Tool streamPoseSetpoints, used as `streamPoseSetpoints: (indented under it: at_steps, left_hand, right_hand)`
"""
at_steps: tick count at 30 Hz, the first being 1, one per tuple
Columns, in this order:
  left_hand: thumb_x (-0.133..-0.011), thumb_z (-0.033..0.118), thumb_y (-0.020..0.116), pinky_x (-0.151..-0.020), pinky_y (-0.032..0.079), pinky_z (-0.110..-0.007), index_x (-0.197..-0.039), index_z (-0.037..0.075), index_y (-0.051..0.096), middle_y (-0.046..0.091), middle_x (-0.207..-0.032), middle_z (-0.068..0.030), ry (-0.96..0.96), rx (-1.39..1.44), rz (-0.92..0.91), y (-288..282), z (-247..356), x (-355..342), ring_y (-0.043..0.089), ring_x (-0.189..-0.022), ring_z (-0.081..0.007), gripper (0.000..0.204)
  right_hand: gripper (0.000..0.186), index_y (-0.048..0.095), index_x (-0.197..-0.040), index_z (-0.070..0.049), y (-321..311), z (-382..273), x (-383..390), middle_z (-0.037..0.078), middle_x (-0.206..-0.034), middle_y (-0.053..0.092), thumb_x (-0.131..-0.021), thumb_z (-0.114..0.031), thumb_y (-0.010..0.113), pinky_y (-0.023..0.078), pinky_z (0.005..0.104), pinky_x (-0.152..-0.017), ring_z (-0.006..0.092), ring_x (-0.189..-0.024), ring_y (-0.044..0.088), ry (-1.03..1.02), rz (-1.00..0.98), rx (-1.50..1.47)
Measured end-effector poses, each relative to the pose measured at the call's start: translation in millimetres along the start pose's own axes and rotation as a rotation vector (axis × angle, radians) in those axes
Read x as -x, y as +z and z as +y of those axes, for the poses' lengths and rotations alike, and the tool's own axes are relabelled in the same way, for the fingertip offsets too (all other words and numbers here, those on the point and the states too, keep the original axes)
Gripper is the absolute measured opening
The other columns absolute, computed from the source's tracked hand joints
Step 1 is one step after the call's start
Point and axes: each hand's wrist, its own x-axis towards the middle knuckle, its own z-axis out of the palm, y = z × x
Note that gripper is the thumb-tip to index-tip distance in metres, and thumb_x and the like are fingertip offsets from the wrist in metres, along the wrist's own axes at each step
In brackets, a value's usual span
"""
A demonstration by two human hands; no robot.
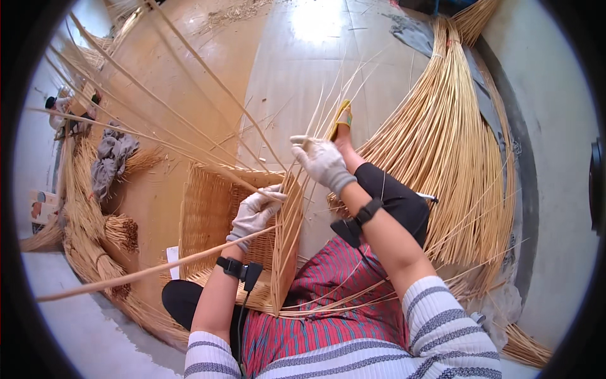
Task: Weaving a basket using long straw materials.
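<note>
A square woven wicker basket (211, 184) rests on its side between my legs, with long uncut rods fanning out from its rim toward the upper left. My left hand (257, 211), in a whitish knit glove, reaches across the basket's opening. Its fingers are closed round a wicker rod at the near-right rim, where several rods bunch together. My right hand (320, 161), gloved the same way, is raised just beyond that rim. Its fingers are bent around thin wicker rods (328, 104) that stick up past it; the fingertips are partly hidden.
A large sheaf of peeled rods (435, 158) spreads along the right side by the wall. More bundles (120, 230) and a grey cloth (113, 155) lie at left. Another person (63, 110) sits at far left. My sandalled foot (343, 120) is stretched ahead.
</note>
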Motion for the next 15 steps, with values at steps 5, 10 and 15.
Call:
streamPoseSetpoints:
  at_steps: [5, 10, 15]
  left_hand:
    - [-0.094, 0.024, 0.072, -0.107, 0.046, -0.041, -0.115, 0.015, 0.077, 0.069, -0.125, -0.0138, 0.075, -0.311, -0.066, -10, -6, -8, 0.061, -0.122, -0.0301, 0.024]
    - [-0.094, 0.02, 0.072, -0.102, 0.048, -0.036, -0.115, 0.009, 0.076, 0.074, -0.114, -0.0083, 0.088, -0.323, -0.062, -6, -1, -12, 0.063, -0.116, -0.0215, 0.024]
    - [-0.095, 0.016, 0.071, -0.097, 0.051, -0.032, -0.116, 0.007, 0.075, 0.075, -0.111, -0.0081, -0.02, -0.208, -0.064, -4, 8, -8, 0.067, -0.107, -0.0185, 0.024]
  right_hand:
    - [0.032, 0.076, -0.092, -0.014, -18, -19, -18, 0.011, -0.086, 0.075, -0.097, -0.041, 0.06, 0.031, 0.0459, -0.111, 0.0291, -0.104, 0.067, 0.275, -0.512, 0.636]
    - [0.04, 0.058, -0.111, -0.003, 19, 4, 44, 0.011, -0.088, 0.066, -0.079, -0.013, 0.081, 0.055, 0.0369, -0.078, 0.0251, -0.086, 0.067, 0.409, 0.221, -0.302]
    - [0.042, 0.057, -0.109, 0.0, 28, 22, 49, 0.01, -0.088, 0.068, -0.081, -0.017, 0.084, 0.058, 0.034, -0.065, 0.0191, -0.073, 0.068, 0.677, 0.129, -0.682]
